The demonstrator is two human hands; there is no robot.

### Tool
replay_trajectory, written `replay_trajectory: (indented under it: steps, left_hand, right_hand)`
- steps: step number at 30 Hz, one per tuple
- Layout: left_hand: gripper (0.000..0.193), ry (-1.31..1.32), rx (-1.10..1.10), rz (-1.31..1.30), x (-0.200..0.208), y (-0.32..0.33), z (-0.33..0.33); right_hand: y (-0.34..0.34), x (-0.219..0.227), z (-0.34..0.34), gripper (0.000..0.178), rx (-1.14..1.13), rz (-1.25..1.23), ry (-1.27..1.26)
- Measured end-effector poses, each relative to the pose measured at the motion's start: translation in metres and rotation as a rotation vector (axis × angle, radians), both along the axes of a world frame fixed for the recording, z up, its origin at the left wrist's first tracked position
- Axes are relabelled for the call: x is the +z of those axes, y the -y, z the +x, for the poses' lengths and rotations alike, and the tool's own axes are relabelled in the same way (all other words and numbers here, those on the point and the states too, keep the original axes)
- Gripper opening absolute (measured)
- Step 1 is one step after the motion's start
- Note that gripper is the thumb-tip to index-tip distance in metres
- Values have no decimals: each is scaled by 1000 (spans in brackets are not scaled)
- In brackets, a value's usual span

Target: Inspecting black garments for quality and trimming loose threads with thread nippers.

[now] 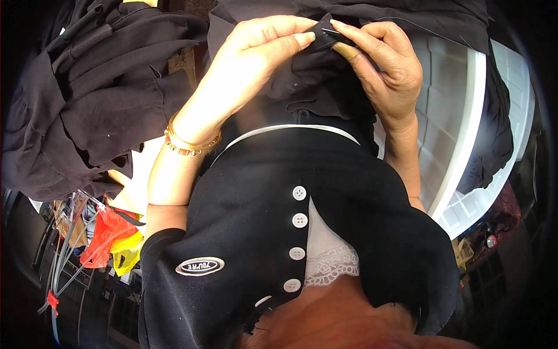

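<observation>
My left hand (258, 52) is closed, with thumb and forefinger pinching the edge of a dark fabric piece (315, 43) near the top of the view. Opposite it, my right hand (392, 72) grips a small, slender black tool (339, 37) with a shiny tip, which meets the fabric. The kind of tool is too small to make out. Yellowish tape wraps the thumb of my right hand. Below my hands, more dark cloth (325, 81) lies over my lap.
A large heap of dark fabric (99, 93) fills the left side. To the right stands a white plastic container (474, 110), with dark cloth (491, 154) hanging over it. A red plastic bag (107, 235) and a yellow bag (127, 254) are at lower left, beside thin metal rods.
</observation>
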State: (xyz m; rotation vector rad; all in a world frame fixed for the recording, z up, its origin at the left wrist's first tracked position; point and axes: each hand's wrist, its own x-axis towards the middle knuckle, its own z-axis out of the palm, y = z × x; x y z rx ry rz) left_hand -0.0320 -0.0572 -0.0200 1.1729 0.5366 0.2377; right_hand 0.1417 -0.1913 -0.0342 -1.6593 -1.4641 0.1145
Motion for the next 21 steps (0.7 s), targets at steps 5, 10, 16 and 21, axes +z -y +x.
replay_trajectory:
  steps: [5,10,16,21]
  left_hand:
    - [26,32,-2,54,5,-7,-4]
    - [26,-43,-76,341,35,-25,-11]
    - [67,-90,-559,1016,60,6,8]
    - [28,67,-320,1477,85,-26,-26]
  right_hand:
    - [15,-10,13,30,-33,-125,-242]
    - [31,6,16,27,-6,-685,-240]
    - [17,72,-15,22,535,-274,-866]
    - [-10,101,-23,47,574,-66,-689]
